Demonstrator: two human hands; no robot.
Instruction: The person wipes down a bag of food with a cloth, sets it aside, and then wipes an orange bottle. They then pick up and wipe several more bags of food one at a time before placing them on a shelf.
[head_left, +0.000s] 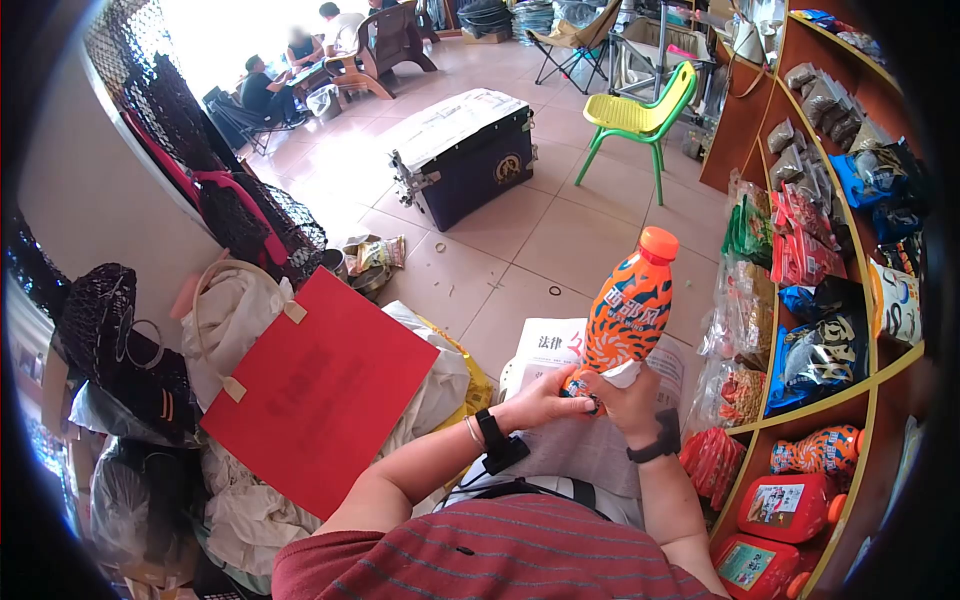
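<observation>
Head view, so we're looking straight down at someone sitting with an orange bottle (625, 310) held out over the lap, right of centre in the frame. Orange cap (658, 244) is on, pointing toward the top of the picture, and the whole thing leans a bit to the right.

Left hand (545, 400) is closed around the bottom end, coming in from the left. Right hand (628, 400) is on the other side of the base, fingers bunched over a crumpled white wad (622, 374) that's up against the lower part of the bottle. Paper or cloth? Can't tell from here, sorry. Neither hand is spread wide.

If I had to call the step, I'd say wiping down the bottle, with the lower end getting the attention. My guess is that reaching the rest of it calls for a small turn: left hand eases its grip just enough to roll the bottle, right hand slides the wad up toward the printed middle. Worth minding the base, since a loose hold there could let it slip.

Printed newspaper (545, 345) lies across the lap underneath. Lower right of the frame, a matching bottle (815, 450) lies on its side in the shelf (810, 411), just above a red jug (785, 505).
</observation>
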